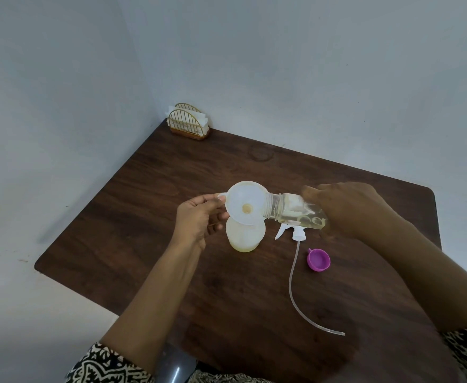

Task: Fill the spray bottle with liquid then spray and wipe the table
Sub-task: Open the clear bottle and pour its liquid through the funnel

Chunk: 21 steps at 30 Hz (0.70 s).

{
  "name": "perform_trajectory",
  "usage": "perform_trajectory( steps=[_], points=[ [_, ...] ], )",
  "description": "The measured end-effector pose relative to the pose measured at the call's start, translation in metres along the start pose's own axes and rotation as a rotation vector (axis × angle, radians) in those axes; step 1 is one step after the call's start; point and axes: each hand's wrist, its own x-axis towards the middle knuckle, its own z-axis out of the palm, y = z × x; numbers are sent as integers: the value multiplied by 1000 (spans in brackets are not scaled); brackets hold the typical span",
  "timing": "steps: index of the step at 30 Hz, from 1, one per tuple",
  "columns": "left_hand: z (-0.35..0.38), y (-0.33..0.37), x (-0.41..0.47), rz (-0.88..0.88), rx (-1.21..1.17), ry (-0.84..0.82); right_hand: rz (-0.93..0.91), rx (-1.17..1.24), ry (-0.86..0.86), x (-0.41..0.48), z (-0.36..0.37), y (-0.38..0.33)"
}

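A translucent spray bottle (244, 237) stands upright on the dark wooden table (144, 217) with a white funnel (244, 201) in its neck. A little yellowish liquid lies at its bottom. My left hand (199, 219) pinches the funnel's rim and tab. My right hand (348, 208) tilts a clear bottle (293, 210) of pale liquid, its open mouth over the funnel's right edge. The white spray head (293, 233) with its long dip tube (293, 288) lies on the table just right of the spray bottle.
A purple cap (318, 259) lies open side up right of the dip tube. A gold wire napkin holder (188, 123) with white napkins stands at the table's far corner against the wall. A faint ring mark (261, 153) shows on the far tabletop.
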Motion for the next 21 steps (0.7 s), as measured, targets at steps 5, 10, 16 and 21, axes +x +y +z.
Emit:
perform_trajectory(
  steps=[5,10,16,21],
  points=[
    [0,0,0,1,-2,0,6,-1,2,0,-1,0],
    [0,0,-1,-5,-4,1,-2,-4,-8,0,-3,0],
    [0,0,-1,-4,4,1,-5,-7,4,0,-3,-1],
    [0,1,-1,-3,9,6,-13,-13,19,0,-1,1]
  ],
)
